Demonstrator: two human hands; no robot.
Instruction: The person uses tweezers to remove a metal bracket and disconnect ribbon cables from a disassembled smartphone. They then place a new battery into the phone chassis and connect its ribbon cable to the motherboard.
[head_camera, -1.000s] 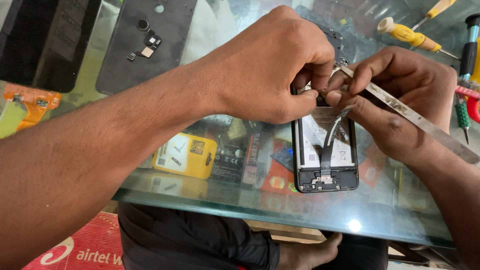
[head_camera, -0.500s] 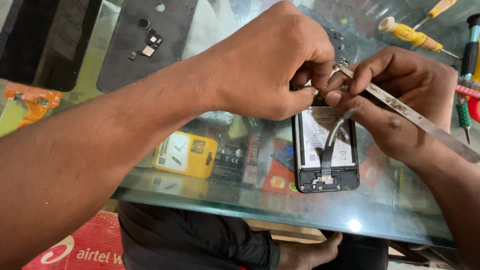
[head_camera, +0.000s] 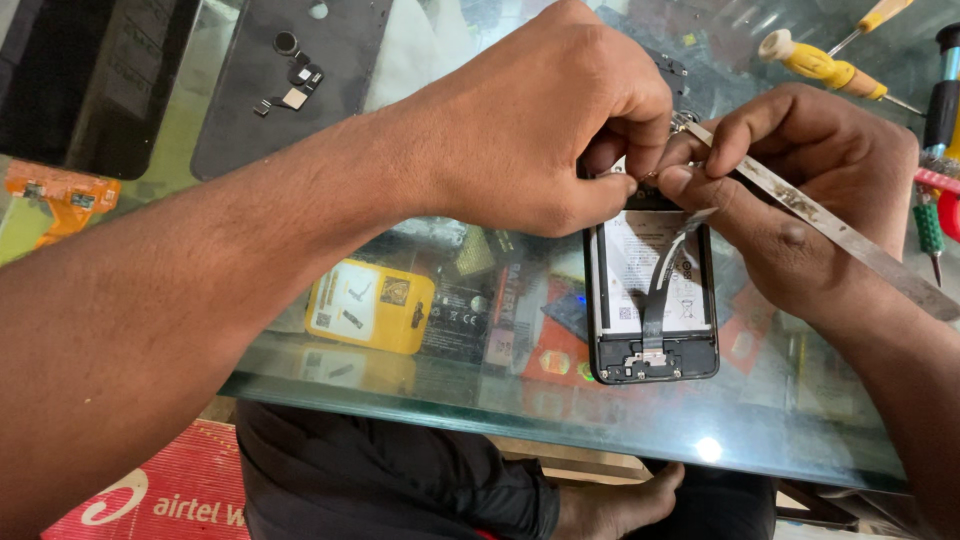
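Basically unchanged: left hand (head_camera: 540, 130) pinches at opened phone's (head_camera: 652, 300) top edge, right hand (head_camera: 800, 190) still grips metal tweezers (head_camera: 830, 225).

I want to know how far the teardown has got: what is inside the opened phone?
Inside the opened phone: a white-labelled battery, a flat ribbon cable across it, a small board at the bottom. The left hand and right hand cover the top end.

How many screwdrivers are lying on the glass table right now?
3 at least: a yellow-handled screwdriver top right, an orange-handled one above it, a green-handled one at the right edge. Others may be hidden.
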